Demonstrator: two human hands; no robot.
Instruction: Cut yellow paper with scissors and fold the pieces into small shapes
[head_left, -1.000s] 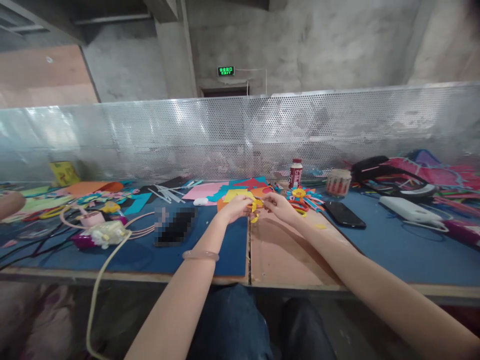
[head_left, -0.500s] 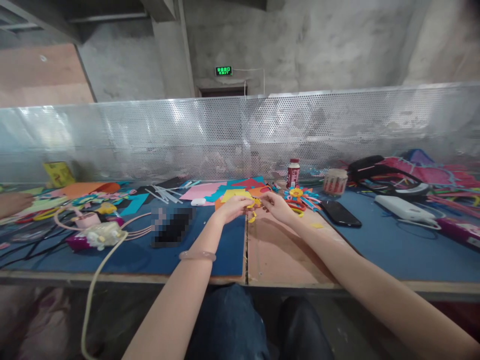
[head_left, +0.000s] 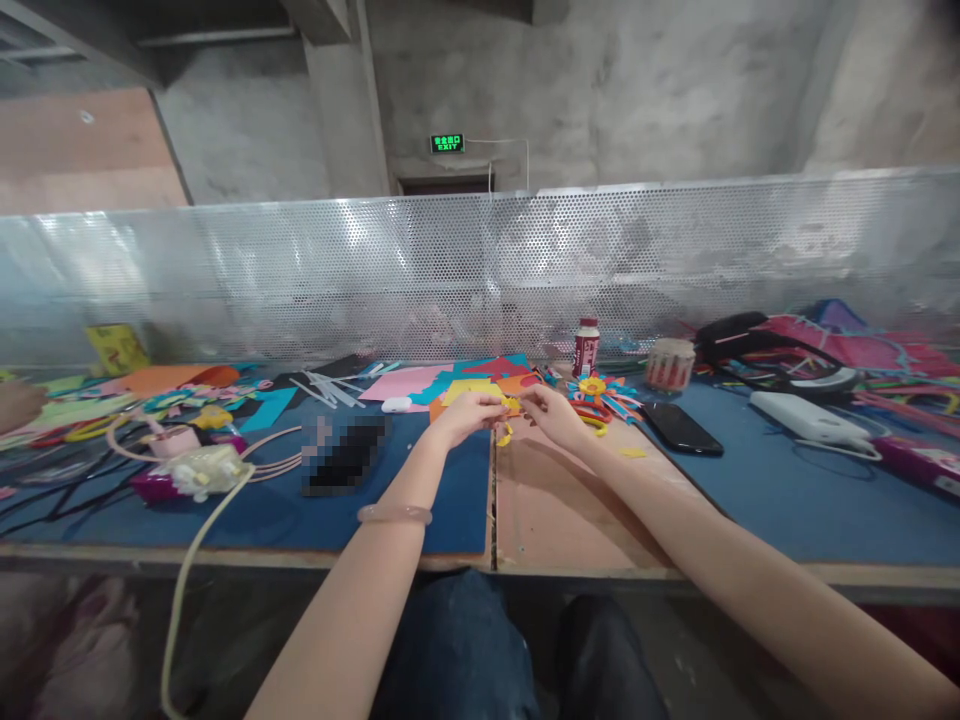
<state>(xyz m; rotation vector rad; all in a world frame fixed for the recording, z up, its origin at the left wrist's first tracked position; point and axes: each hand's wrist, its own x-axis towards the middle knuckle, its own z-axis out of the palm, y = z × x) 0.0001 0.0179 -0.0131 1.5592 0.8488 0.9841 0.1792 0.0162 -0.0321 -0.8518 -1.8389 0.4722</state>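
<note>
My left hand (head_left: 469, 418) pinches a small curled yellow paper piece (head_left: 511, 404) above the middle of the table. My right hand (head_left: 556, 415) is closed at the piece's other side, its fingertips touching it or just beside it. A yellow curl (head_left: 505, 436) hangs or lies just under the fingers; I cannot tell which. Behind my left hand lie a yellow paper sheet (head_left: 466, 388) and other coloured sheets. Past my right hand rests a blue, orange and pink paper flower (head_left: 592, 386) with a yellow centre.
A red-capped bottle (head_left: 586, 348) and a clear jar (head_left: 670, 365) stand at the back. To the right lie a black phone (head_left: 682, 428) and a white power bank (head_left: 811, 418). Cables and a plugged power strip (head_left: 196, 470) occupy the left, where another person's hand (head_left: 21, 404) shows.
My hands stay almost in place, with slight finger movement around the yellow paper piece. The other person's hand at the far left has drawn back a little to the left.
</note>
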